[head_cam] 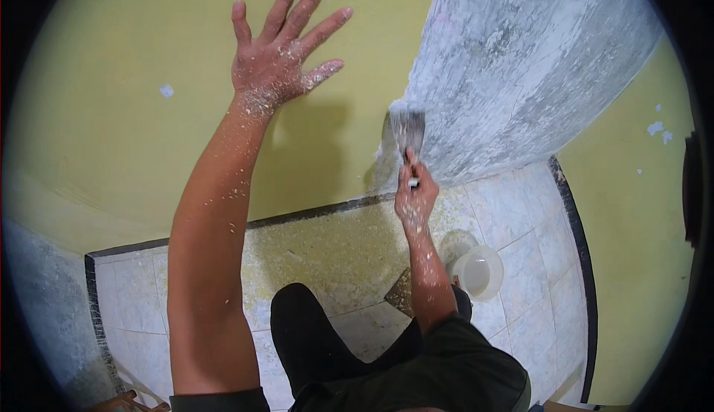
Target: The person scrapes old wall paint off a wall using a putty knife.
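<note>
My right hand grips a scraper, its wide metal blade against the wall. The blade sits at the ragged edge where yellow-green paint meets a scraped, grey-white patch. Motion blurs the blade a little. My left hand rests with spread fingers on the painted wall, up and to the left of the scraper, and holds nothing. Pale paint flakes and dust cling to both hands and forearms.
Paint debris litters the tiled floor below the wall. A translucent plastic bucket stands right of my forearm, near a dark flat piece on the floor. Dark skirting edges the walls. Wooden furniture parts show at bottom left.
</note>
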The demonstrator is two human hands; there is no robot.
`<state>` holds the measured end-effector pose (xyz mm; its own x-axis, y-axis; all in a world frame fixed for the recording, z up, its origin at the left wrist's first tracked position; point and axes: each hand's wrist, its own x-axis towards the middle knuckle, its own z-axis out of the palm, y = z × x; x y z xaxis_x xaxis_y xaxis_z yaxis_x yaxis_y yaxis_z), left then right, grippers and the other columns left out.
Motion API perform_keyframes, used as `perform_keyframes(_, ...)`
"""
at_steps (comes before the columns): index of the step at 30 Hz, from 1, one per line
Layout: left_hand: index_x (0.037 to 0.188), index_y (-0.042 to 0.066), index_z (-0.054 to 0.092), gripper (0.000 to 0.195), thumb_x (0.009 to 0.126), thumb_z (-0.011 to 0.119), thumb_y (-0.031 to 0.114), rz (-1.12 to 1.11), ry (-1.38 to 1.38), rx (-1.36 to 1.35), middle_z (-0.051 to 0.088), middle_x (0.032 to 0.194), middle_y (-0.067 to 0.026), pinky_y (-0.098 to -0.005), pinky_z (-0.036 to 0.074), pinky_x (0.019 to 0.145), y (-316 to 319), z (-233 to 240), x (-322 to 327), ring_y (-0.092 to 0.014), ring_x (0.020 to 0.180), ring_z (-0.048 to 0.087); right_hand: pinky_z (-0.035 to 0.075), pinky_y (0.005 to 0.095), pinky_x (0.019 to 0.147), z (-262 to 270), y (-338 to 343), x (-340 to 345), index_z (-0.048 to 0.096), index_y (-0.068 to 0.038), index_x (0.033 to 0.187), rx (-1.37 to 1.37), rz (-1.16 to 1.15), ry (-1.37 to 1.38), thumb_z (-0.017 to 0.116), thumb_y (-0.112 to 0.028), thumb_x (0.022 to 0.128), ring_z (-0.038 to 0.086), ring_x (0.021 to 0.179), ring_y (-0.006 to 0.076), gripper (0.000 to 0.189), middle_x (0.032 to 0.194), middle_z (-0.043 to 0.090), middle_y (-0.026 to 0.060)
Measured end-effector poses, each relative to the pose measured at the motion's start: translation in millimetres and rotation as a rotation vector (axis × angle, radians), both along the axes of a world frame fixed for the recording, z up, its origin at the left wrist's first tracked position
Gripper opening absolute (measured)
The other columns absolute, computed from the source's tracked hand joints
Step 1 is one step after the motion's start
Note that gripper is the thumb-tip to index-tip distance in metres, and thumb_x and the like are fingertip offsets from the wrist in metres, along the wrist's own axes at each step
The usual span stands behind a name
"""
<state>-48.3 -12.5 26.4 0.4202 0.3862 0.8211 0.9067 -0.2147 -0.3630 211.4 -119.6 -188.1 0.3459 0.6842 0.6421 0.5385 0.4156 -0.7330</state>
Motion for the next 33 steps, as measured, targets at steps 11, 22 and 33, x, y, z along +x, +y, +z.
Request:
perform_keyframes(11, 0.151, 0.054, 0.036, 0.077, 0.081, 0.056, 0.079, 0.004, 0.017, 0.014, 0.023, 0.168, 0.0076, -0.0705, -0.001, 0.117, -3.5, -1.2, -2.0, -0.019, 0.155, 0.02, 0.05, 0.0265, 0.082, 16.3, 7.8, -0.7, 0.065, -0.003, 0.133, -0.114, 0.02, 0.028, 0.064, -0.006, 0.097, 0.064, 0.093, 0.0121, 0.036, 0.109, 0.072, 0.0094)
perform_keyframes(22, 0.152, 0.052, 0.035, 0.078, 0.081, 0.056, 0.079, -0.01, 0.021, 0.028, 0.023, 0.168, 0.0067, -0.0696, 0.002, 0.117, -2.7, -1.8, -2.5, -0.02, 0.154, 0.022, 0.051, 0.0299, 0.09, 26.4, 1.5, -3.5, 0.065, -0.001, 0.131, -0.149, 0.014, -0.005, 0.055, 0.006, 0.088, 0.067, 0.103, 0.0158, 0.045, 0.12, 0.072, 0.0151)
perform_keyframes(33, 0.152, 0.05, 0.038, 0.074, 0.085, 0.055, 0.076, -0.061, 0.0, 0.035, 0.026, 0.168, 0.0058, -0.0684, -0.003, 0.118, 1.1, 0.8, -0.6, -0.02, 0.154, 0.022, 0.051, 0.0276, 0.068, 21.8, 15.8, -0.8, 0.069, -0.003, 0.127, -0.034, -0.038, -0.035, 0.062, -0.009, 0.097, 0.062, 0.076, 0.0095, 0.031, 0.098, 0.075, 0.0125)
